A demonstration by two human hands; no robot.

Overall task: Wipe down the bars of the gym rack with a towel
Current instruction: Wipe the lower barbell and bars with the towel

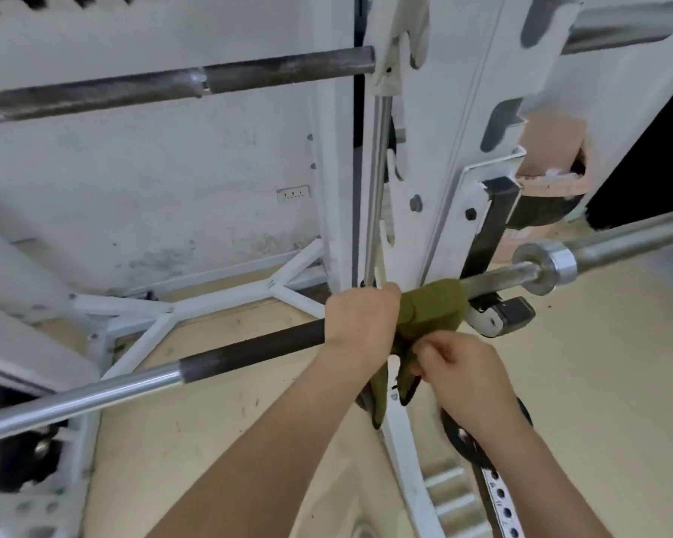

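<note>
Our left hand [360, 316] grips the long steel barbell [249, 351] just beside the olive-green cloth towel [432, 304] draped over it; our right hand [459, 372] pinches the towel's hanging end.

A green towel [432, 304] is draped over the bar [249, 353], in front of the white upright [424, 149]. The left hand [360, 316] grips the bar against the towel's edge. The right hand [463, 376] pinches the towel's hanging end.
</note>
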